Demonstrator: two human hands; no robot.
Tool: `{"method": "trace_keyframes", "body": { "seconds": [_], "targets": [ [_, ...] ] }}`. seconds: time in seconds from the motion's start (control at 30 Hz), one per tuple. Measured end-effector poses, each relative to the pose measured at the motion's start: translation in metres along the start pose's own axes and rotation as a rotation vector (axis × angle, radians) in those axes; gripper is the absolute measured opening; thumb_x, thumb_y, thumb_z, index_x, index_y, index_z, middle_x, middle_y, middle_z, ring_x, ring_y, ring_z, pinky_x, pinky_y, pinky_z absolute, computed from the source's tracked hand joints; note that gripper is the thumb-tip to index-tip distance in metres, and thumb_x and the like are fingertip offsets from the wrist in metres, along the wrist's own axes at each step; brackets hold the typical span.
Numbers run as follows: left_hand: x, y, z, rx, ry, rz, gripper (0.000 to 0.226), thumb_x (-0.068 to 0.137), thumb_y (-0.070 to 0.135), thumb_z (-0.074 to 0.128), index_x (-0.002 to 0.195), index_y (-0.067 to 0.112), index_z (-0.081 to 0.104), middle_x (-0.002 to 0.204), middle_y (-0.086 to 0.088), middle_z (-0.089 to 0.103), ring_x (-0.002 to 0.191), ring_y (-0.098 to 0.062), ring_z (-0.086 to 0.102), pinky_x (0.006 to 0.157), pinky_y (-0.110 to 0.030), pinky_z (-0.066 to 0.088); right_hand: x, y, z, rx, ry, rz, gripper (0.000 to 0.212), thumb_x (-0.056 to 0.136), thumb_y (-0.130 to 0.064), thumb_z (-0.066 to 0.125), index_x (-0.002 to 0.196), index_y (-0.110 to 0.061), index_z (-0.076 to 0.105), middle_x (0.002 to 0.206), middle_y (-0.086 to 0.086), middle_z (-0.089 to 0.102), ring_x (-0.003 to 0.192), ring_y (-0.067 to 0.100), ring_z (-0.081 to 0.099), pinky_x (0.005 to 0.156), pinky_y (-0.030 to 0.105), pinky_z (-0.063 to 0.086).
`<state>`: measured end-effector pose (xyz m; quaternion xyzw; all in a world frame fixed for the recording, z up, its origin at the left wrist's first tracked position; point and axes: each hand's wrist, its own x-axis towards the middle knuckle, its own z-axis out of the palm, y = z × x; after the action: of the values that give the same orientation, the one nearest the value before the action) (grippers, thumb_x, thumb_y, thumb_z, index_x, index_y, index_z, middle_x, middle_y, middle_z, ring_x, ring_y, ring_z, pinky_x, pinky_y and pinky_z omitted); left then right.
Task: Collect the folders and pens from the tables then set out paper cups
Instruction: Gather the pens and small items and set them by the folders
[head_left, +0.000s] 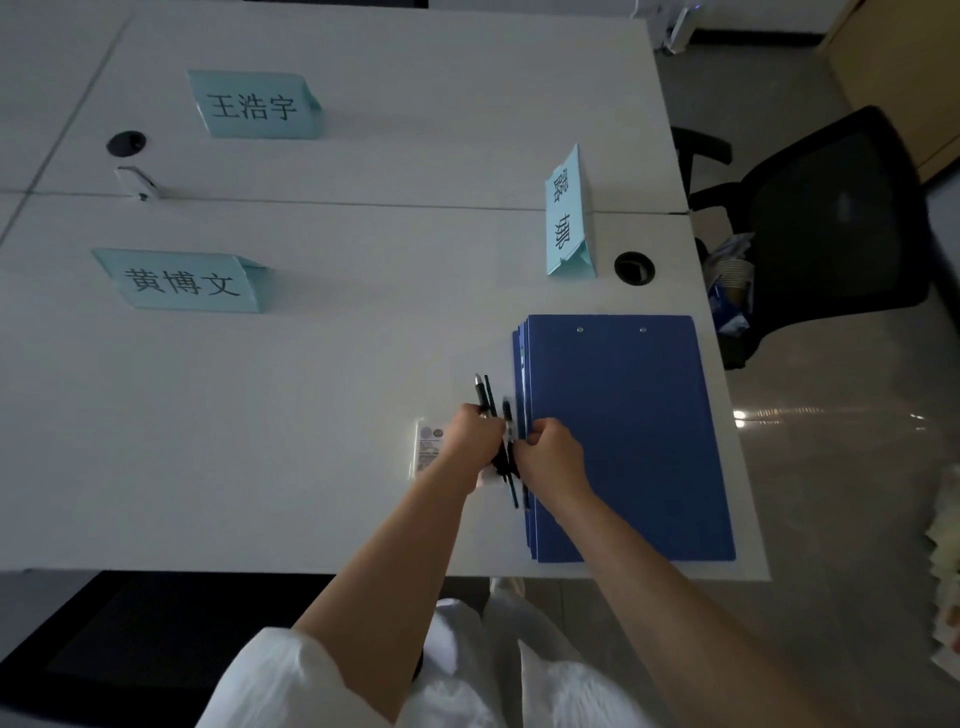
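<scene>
Step in hand, as judged: gathering pens (493, 415) into one bundle. Best squared at the tips, gripped mid-barrel so none slips.

Left hand (470, 434) grips the bundle; right hand (548, 452) pinches it. Stacked folders (623, 431) lie just right, on the table (311, 389).

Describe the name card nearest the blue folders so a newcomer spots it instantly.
Start at the stack of blue folders at the white table's right end. Just beyond it, beside a round black cable hole, stands a light-blue name card. Unlike the other two cards, its characters run sideways.
</scene>
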<state>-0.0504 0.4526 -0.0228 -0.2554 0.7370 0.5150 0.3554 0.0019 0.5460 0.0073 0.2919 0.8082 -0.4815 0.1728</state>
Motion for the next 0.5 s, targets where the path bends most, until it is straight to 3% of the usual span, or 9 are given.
{"method": "trace_keyframes", "body": {
  "seconds": [0.1, 0.17, 0.23, 0.33, 0.5],
  "targets": [
    [-0.007, -0.005, 0.001, 0.028, 0.025, -0.010, 0.064, 0.081, 0.015, 0.055, 0.143, 0.011, 0.038, 0.117, -0.014, 0.060, 0.106, -0.029, 0.061, 0.093, -0.046, 0.053, -0.002, 0.003, -0.005, -0.002, -0.040, 0.004, 0.027, 0.087, -0.010, 0.050, 0.066, -0.019, 0.036, 0.063, -0.005, 0.039, 0.053, 0.009, 0.036, 0.042, 0.015, 0.026],
    [-0.010, -0.010, 0.002, 0.023, 0.053, 0.007, 0.060, 0.082, 0.016, 0.056, 0.140, 0.011, 0.041, 0.118, -0.014, 0.060, 0.107, -0.029, 0.060, 0.094, -0.046, 0.052, -0.005, 0.004, -0.010, -0.024, -0.075, 0.003, 0.025, 0.087, -0.009, 0.047, 0.068, -0.021, 0.038, 0.066, -0.004, 0.040, 0.055, 0.009, 0.038, 0.043, 0.016, 0.028],
    [-0.014, -0.015, 0.002, 0.019, 0.069, 0.023, 0.051, 0.084, 0.016, 0.057, 0.134, 0.010, 0.047, 0.114, -0.014, 0.063, 0.105, -0.029, 0.062, 0.093, -0.046, 0.053, -0.009, 0.004, -0.017, -0.054, -0.110, -0.018, 0.009, 0.087, -0.010, 0.047, 0.087, -0.009, 0.056, 0.078, 0.004, 0.055, 0.068, 0.018, 0.053, 0.054, 0.023, 0.043],
    [-0.027, -0.024, 0.005, 0.016, 0.056, 0.073, 0.043, 0.080, 0.021, 0.056, 0.122, 0.009, 0.055, 0.107, -0.015, 0.067, 0.095, -0.027, 0.064, 0.090, -0.044, 0.053, -0.019, 0.006, -0.031, -0.096, -0.111, -0.050, 0.031, 0.089, -0.009, 0.047, 0.116, 0.004, 0.057, 0.112, 0.019, 0.063, 0.105, 0.033, 0.060, 0.086, 0.041, 0.051],
    [-0.061, -0.034, 0.009, 0.021, 0.067, 0.183, 0.019, 0.088, 0.009, 0.054, 0.106, 0.009, 0.060, 0.101, -0.014, 0.068, 0.074, -0.023, 0.061, 0.064, -0.030, 0.047, -0.031, 0.030, -0.048, -0.079, -0.090, -0.051, 0.037, 0.093, -0.017, 0.048, 0.128, -0.009, 0.054, 0.128, 0.006, 0.058, 0.116, 0.021, 0.055, 0.088, 0.026, 0.043]
  ]
}}
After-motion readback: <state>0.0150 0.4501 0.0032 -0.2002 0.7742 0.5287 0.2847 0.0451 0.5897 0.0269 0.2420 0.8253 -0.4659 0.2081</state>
